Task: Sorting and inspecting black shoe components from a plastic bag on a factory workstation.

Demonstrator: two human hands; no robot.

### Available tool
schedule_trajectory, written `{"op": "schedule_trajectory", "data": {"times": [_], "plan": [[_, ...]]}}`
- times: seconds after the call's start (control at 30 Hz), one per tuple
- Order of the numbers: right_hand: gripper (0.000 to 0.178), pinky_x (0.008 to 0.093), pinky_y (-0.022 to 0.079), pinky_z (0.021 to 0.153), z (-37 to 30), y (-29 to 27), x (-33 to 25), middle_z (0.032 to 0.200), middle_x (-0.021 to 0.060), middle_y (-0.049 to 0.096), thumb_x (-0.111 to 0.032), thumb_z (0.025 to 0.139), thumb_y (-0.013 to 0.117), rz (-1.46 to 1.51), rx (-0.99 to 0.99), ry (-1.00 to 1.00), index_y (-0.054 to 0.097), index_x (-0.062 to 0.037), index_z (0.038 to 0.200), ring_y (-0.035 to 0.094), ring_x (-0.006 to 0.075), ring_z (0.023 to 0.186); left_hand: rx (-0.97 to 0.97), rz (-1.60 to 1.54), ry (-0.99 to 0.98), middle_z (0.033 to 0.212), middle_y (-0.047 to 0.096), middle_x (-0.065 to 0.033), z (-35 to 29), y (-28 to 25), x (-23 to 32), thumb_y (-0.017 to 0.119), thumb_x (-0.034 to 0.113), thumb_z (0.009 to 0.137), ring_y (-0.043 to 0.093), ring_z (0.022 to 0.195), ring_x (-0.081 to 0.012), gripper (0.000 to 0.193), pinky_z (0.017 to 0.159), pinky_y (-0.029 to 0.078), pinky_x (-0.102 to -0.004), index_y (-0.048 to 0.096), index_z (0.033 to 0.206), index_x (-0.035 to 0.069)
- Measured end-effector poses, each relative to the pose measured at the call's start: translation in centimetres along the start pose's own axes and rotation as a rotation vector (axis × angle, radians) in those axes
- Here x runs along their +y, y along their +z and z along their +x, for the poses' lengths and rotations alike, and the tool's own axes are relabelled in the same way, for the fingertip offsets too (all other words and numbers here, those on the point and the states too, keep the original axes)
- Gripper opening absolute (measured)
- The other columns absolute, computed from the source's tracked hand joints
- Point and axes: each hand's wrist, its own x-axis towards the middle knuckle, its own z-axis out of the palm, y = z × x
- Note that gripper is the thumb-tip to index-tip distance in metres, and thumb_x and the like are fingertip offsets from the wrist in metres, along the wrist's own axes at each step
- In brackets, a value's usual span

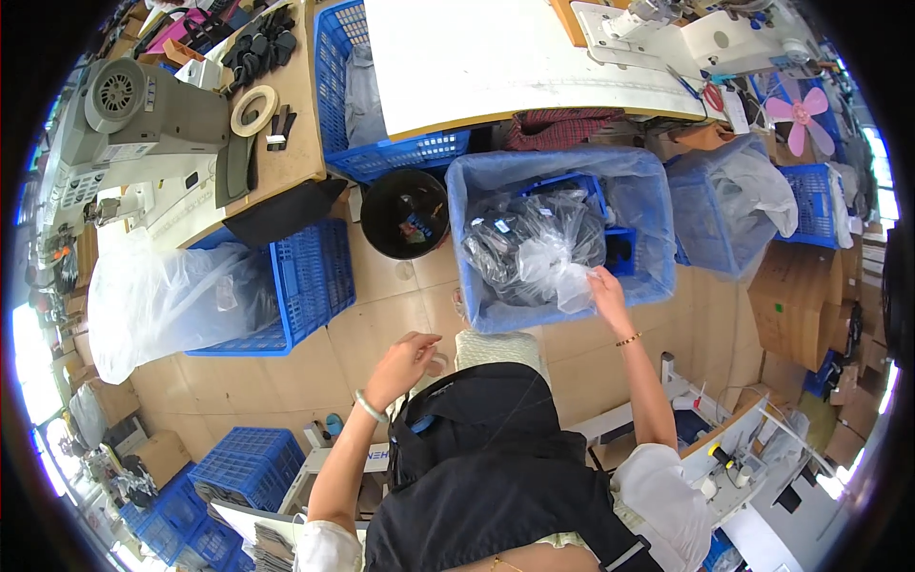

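My right hand (pixel 608 294) is closed on the gathered edge of a clear plastic bag (pixel 558 267). The bag holds dark items with small white labels and sits inside a blue crate (pixel 658 276) lined with blue translucent plastic. Smaller blue trays (pixel 620 250) lie beside the bag in that crate. Above the floor, left of my lap, my left hand (pixel 405 362) has its fingers loosely bent and a little apart, with nothing visible in them. A black apron (pixel 486 448) covers my lap.
Left of the lined crate stands a black bin (pixel 404 214). A blue crate (pixel 315 286) with a plastic-wrapped load is farther left. Ahead is a white worktable (pixel 477 67); a second lined container (pixel 715 210) stands to the right, near a cardboard box (pixel 791 296).
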Motion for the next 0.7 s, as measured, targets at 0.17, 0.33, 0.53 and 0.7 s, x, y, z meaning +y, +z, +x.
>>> {"op": "schedule_trajectory", "data": {"times": [0.17, 0.33, 0.53, 0.7], "plan": [[0.014, 0.0226, 0.041, 0.065, -3.6, -3.3, -5.2, 0.088, 0.0009, 0.059, -0.011, 0.091, 0.049, 0.205, -0.046, -0.09, 0.057, -0.0001, 0.096, 0.051, 0.0058, 0.079, 0.104, 0.072, 0.227, 0.123, 0.05, -0.017, 4.5, 3.8, 2.5, 0.064, 0.021, 0.082, 0.049, 0.115, -0.0336, 0.048, 0.094, 0.042, -0.0418, 0.049, 0.126, 0.008], [0.012, 0.0224, 0.042, 0.071, -8.1, -4.3, -10.6, 0.088, 0.0014, 0.058, -0.008, 0.09, 0.05, 0.514, -0.005, -0.163, 0.057, 0.0003, 0.096, 0.052, 0.0063, 0.081, 0.256, 0.544, 0.502, 0.134, 0.037, -0.0191, 10.4, 6.6, 6.4, 0.074, 0.033, 0.069, 0.032, 0.125, -0.043, 0.079, 0.099, 0.032, -0.0498, 0.037, 0.135, 0.01], [0.013, 0.0273, 0.047, 0.074, -10.5, -5.3, -18.5, 0.09, 0.0034, 0.057, -0.01, 0.089, 0.053, 0.899, 0.133, -0.307, 0.054, -0.001, 0.098, 0.056, 0.0124, 0.083, 0.247, 0.443, 0.592, 0.104, 0.046, -0.0163, 10.8, 6.2, 10.5, 0.073, 0.032, 0.068, 0.044, 0.096, -0.0315, 0.054, 0.085, 0.037, -0.0465, 0.053, 0.112, 0.008], [0.02, 0.0329, 0.051, 0.074, -7.7, -6.2, -23.5, 0.09, 0.0062, 0.059, -0.018, 0.088, 0.056, 0.946, -0.031, -0.657, 0.054, -0.0028, 0.1, 0.061, 0.0173, 0.086, 0.483, 0.164, 0.851, 0.083, 0.049, -0.0114, 9.6, 2.3, 14.2, 0.061, 0.008, 0.077, 0.048, 0.081, -0.0301, 0.013, 0.07, 0.041, -0.0401, 0.054, 0.087, 0.004]]}}
